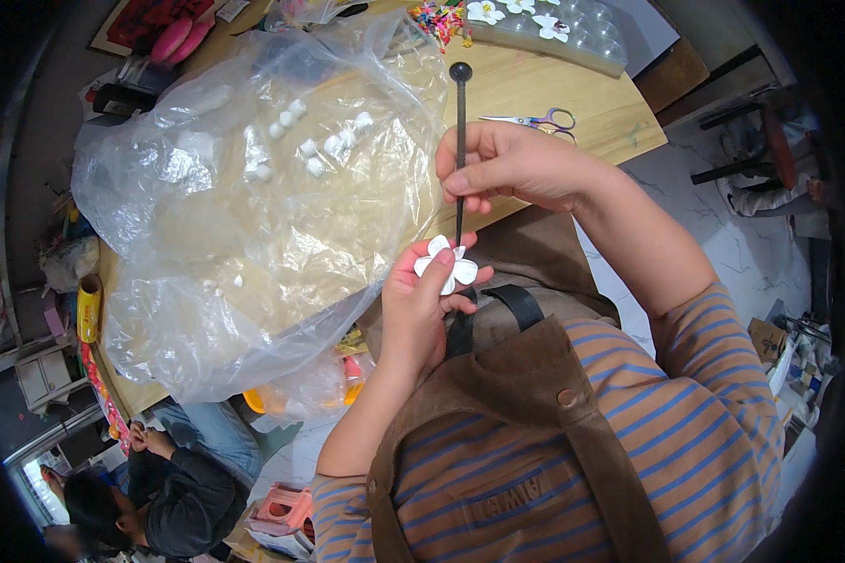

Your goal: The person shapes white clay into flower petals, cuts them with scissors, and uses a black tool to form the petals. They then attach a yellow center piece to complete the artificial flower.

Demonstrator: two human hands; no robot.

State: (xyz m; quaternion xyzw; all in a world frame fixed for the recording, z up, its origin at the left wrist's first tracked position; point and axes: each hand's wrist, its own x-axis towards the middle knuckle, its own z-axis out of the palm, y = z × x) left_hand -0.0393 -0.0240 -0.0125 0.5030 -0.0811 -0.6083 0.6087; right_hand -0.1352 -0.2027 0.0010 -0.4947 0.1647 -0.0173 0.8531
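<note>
A white five-petalled flower (465,271) rests across the fingers of my left hand (418,295), with my thumb pressed on one petal. My right hand (514,165) grips a dark ball-ended modelling tool (461,105) between thumb and fingers. The tool stands nearly upright in the view, its round knob away from me and its thin end at the edge of the flower. Whether the tip touches a petal is hard to tell. Beyond my right hand lies a pair of scissors (531,121) with iridescent handles, on the wooden table (605,105).
Clear plastic sheeting (310,232) covers much of the table, with several white lumps (315,148) on or under it. White flowers (551,28) sit on a clear moulded tray (591,53); colourful thin pieces (440,24) lie beside it. A person (190,492) sits at lower left.
</note>
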